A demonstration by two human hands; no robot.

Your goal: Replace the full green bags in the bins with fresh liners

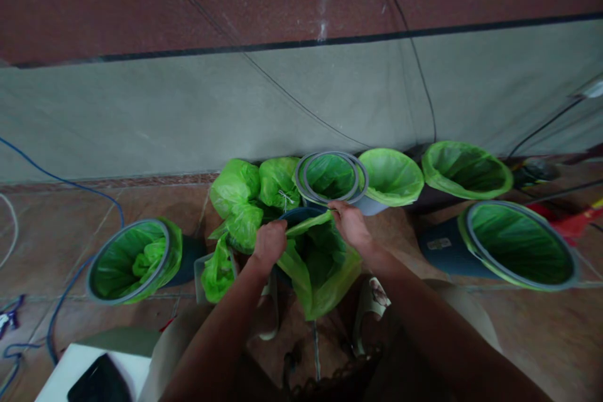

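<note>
Between my feet stands a dark blue bin, mostly covered by a green bin bag that hangs open over its front. My left hand is closed on the bag's rim at the left. At the far right part of the same rim, my right hand pinches the bag's edge. The rim is stretched taut between both hands. Just left of my left hand sit several filled green bags. Behind my right hand is a lined bin with grey rings.
Lined bins stand along the wall: a pale one and a dark one. Blue lined bins lean at right and left. A phone lies on a white surface. A blue cable crosses the floor.
</note>
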